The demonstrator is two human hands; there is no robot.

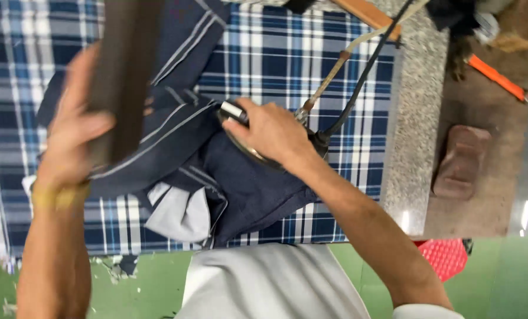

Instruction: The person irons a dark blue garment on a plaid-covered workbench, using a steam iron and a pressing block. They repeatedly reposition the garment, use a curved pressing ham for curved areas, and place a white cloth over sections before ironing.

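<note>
A dark blue garment (240, 183) with pale stripes lies on a blue and white checked cloth (287, 59) that covers the table. My right hand (270, 131) grips the handle of a clothes iron (246, 147), which presses on the garment near its middle. A black cord (358, 82) and a pale tube run from the iron toward the upper right. My left hand (69, 127) is raised above the garment's left side and holds a long dark flat block (125, 71), blurred by motion. A light grey lining (178, 212) shows at the garment's near edge.
A speckled stone slab edge (417, 118) borders the checked cloth on the right. Beyond it sits a brown brick-shaped block (462, 162) on a brown surface, with an orange strap (494, 77) farther back. A red mesh object (444, 257) lies on the green floor (152, 289).
</note>
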